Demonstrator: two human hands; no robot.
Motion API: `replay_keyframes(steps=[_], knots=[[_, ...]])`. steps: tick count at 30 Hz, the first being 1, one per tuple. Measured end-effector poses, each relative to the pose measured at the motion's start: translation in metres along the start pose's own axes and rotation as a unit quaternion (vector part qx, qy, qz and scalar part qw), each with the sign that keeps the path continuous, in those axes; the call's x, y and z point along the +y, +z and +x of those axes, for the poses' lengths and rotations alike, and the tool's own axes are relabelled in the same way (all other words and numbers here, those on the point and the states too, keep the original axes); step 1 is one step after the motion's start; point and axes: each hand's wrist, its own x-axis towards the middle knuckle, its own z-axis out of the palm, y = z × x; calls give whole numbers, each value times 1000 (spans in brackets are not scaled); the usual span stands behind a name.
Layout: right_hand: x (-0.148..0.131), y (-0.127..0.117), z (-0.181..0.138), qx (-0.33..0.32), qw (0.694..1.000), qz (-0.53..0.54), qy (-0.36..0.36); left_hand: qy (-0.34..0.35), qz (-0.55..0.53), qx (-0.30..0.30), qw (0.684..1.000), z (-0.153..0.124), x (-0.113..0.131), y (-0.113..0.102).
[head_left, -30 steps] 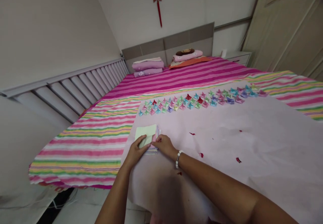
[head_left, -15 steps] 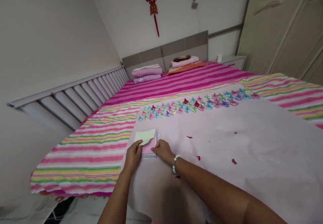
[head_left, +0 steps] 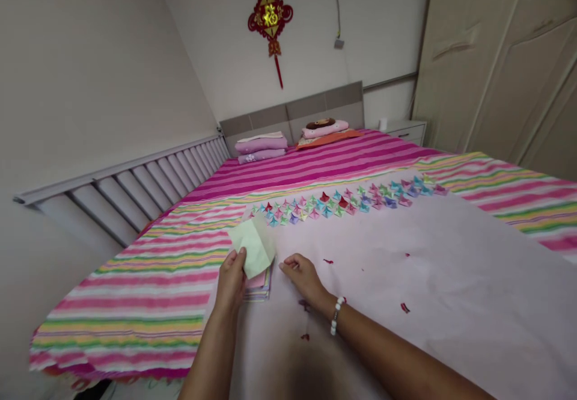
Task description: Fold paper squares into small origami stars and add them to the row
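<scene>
My left hand [head_left: 231, 281] pinches a pale green paper sheet [head_left: 253, 245] and holds it lifted off the stack of coloured paper squares [head_left: 258, 286] below it. My right hand [head_left: 303, 273] rests on the pink cloth [head_left: 428, 267] just right of the stack, fingers loosely curled, with nothing visible in them. A white bead bracelet [head_left: 335, 316] sits on that wrist. Farther back on the cloth lies a long row of several small folded paper pieces [head_left: 342, 200] in many colours.
The pink cloth covers a bed with a striped sheet [head_left: 148, 280]. Small red paper scraps [head_left: 404, 308] lie scattered on the cloth. Folded bedding [head_left: 261, 144] and a pillow [head_left: 325, 130] sit by the headboard. A slatted rail [head_left: 135, 177] runs along the left; a wardrobe [head_left: 500, 63] stands right.
My left hand has lifted the green sheet off the stack, and my right hand has drawn away from the stack to the right. The view has tilted upward.
</scene>
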Motion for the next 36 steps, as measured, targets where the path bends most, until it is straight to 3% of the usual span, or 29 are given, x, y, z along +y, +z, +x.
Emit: replay_keyframes(steps=[3,8,12,15,17,19,22,25,27,29,33,36], knots=[[-11,-31,-9,23,1000,9,-19,-40,-61,-57,996,-15,10,29],[-18,-74,-27,42,996,72,-23,-134,-193,-176,956,-50,31,78],[-20,-100,-37,0,980,196,-14,-152,-167,-233,946,-68,36,109],[-22,-121,-38,-4,978,207,-4,-109,-101,-259,954,-71,36,128],[-22,-135,-35,14,981,193,8,-60,-74,-248,964,-68,36,139],[-22,-149,-30,41,980,195,22,-19,-75,-188,979,-63,37,150],[-20,-162,-22,85,972,216,32,-55,-144,-110,982,-58,35,166],[-18,-166,-13,121,960,250,29,-176,-245,-186,935,-59,27,182],[-17,-168,-7,130,955,263,31,-206,-274,-245,907,-61,20,190],[-15,-172,0,131,957,255,32,-193,-268,-242,912,-60,14,196],[-13,-189,15,147,962,229,33,-150,-178,-200,952,-46,9,198],[-13,-202,23,112,966,227,45,-152,-190,-191,951,-34,11,200]])
